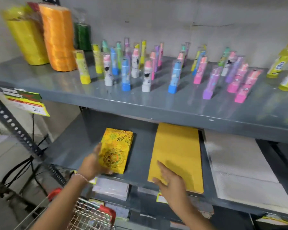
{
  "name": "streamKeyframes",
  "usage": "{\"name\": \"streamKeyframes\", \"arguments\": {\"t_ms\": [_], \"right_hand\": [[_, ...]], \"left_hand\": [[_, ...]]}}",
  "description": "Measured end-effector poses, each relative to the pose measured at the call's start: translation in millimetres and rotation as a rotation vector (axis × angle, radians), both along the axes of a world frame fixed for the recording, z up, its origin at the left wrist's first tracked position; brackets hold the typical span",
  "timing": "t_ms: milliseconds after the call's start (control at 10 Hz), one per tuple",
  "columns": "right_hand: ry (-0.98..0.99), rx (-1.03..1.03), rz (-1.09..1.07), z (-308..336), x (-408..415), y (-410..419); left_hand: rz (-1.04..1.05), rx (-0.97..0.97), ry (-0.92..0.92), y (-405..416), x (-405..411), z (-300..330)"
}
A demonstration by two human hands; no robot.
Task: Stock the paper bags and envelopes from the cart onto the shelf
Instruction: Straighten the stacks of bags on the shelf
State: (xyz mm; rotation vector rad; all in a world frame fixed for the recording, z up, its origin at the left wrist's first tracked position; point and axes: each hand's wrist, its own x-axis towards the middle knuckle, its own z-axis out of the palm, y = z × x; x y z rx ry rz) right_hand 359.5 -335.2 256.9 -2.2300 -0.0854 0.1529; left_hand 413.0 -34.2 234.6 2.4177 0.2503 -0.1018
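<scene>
While both arms reach into a grey metal shelf (140, 178), the left hand (91, 163) has its grip closed around the near left edge of a yellow patterned packet stack (116, 148) lying on the middle shelf. Just to the right, the right hand (170, 181) lies flat with fingers spread apart on a stack of plain mustard envelopes (178, 151). White paper bags (239, 171) lie further right. Colourful upright tubes (148, 67) stand on the shelf above. A wire cart (90, 214) sits below.

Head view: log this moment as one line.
left hand: gripping patterned yellow packet | right hand: flat on plain yellow envelopes | both on middle shelf
</scene>
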Motion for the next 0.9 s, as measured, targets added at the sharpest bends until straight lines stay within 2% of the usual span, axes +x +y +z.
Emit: {"name": "streamKeyframes", "arguments": {"t_ms": [100, 200, 300, 400, 500, 700, 800, 900], "right_hand": [[0.197, 0.153, 0.109, -14.6, 26.0, 65.0], [0.153, 0.014, 0.144, -35.1, 47.7, 109.8], [0.118, -0.006, 0.158, -72.9, 66.2, 130.2], [0.08, -0.071, 0.096, -89.2, 65.7, 138.6], [0.066, -0.131, 0.044, -70.3, 55.5, 143.9], [0.075, -0.107, 0.004, -62.9, 49.1, 145.4], [0.095, -0.054, 0.033, -60.5, 47.9, 143.6], [0.012, -0.094, 0.023, -49.1, 34.9, 140.6]], "left_hand": [[0.034, 0.079, 0.17, 41.2, -1.3, -3.3], [-0.09, 0.095, 0.136, 56.4, 2.2, -10.6], [-0.159, 0.104, 0.092, 63.7, 7.2, -11.1], [-0.202, -0.021, 0.079, 71.5, 12.7, -25.4], [-0.205, -0.054, 0.026, 76.1, 12.0, -29.3], [-0.13, -0.029, 0.068, 65.5, 10.3, -16.9], [-0.122, 0.018, 0.079, 66.2, 7.6, -14.8], [-0.083, 0.128, 0.064, 59.4, -5.1, -10.0]]}}
